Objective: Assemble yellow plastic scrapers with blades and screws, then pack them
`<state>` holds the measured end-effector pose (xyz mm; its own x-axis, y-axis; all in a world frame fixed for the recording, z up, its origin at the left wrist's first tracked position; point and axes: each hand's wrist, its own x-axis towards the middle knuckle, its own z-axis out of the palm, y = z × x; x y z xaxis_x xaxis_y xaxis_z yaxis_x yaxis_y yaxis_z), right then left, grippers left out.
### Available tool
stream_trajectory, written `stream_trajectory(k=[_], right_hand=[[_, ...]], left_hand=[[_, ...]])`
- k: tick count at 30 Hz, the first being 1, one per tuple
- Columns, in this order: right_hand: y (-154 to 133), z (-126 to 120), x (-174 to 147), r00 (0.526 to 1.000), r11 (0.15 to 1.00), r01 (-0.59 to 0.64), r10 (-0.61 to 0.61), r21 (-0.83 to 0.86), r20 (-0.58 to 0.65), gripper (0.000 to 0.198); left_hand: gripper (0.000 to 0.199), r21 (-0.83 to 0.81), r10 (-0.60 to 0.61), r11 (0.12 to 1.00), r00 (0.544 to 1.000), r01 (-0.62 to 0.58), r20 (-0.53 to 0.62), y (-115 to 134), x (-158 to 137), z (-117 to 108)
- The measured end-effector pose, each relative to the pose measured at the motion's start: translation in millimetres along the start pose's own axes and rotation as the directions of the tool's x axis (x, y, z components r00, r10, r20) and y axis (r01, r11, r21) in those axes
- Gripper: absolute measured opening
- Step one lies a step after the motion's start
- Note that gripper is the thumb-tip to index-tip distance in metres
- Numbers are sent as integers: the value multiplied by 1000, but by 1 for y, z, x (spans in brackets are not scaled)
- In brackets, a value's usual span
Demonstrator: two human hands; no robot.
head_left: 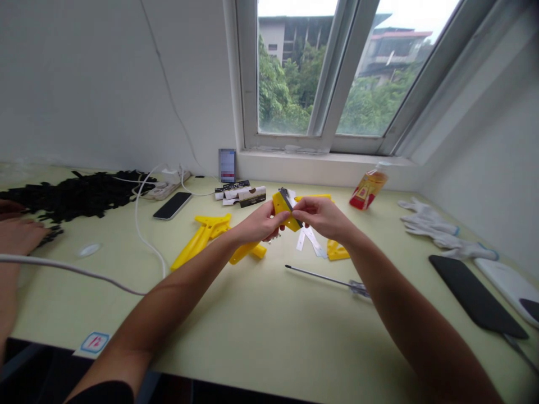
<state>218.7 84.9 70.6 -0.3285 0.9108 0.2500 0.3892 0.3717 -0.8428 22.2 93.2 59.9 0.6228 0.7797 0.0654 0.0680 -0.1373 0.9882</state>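
Observation:
Above the middle of the table, my left hand (pixel 267 221) is closed around a yellow plastic scraper head (pixel 281 203). A black strip (pixel 287 201) runs along the right side of that head. The fingers of my right hand (pixel 318 214) pinch at this strip, partly hiding it. Flat white and silvery strips (pixel 311 242) lie on the table just beyond and below the hands. A yellow scraper handle (pixel 246 252) rests under my left wrist, with a few tiny metal bits beside it. Nearer to me lies a screwdriver (pixel 318 274) with a clear handle, partly behind my right forearm.
More yellow handles (pixel 202 238) lie left, another yellow piece (pixel 337 251) right. Behind are small boxes (pixel 244 193), phones (pixel 172 205) and a bottle (pixel 368 188). Gloves (pixel 438 229) and a black pad (pixel 475 294) lie right. A co-worker's hand (pixel 21 233) touches black pieces (pixel 84 191); a white cable (pixel 138 235) crosses left.

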Motion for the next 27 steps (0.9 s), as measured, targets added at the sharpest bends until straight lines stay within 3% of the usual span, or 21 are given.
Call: stream_trajectory(k=[8, 11, 15, 21, 27], right_hand=[[5, 4, 5, 994, 997, 67, -63, 44, -84, 24], [16, 7, 7, 996, 986, -46, 34, -159, -80, 34], [31, 35, 2, 987, 880, -110, 150, -462, 51, 19], [38, 90, -8, 979, 740, -149, 206, -656, 9, 23], [43, 100, -6, 971, 688, -174, 239, -705, -6, 22]], left_hand=[[16, 66, -13, 998, 997, 19, -82, 12, -3, -5], [15, 64, -32, 997, 972, 48, -231, 14, -1, -22], [15, -23, -29, 999, 923, 22, -384, 14, 1, -44], [15, -83, -18, 996, 925, -14, -379, 10, 5, -46], [12, -68, -25, 998, 929, -1, -370, 11, 5, -39]])
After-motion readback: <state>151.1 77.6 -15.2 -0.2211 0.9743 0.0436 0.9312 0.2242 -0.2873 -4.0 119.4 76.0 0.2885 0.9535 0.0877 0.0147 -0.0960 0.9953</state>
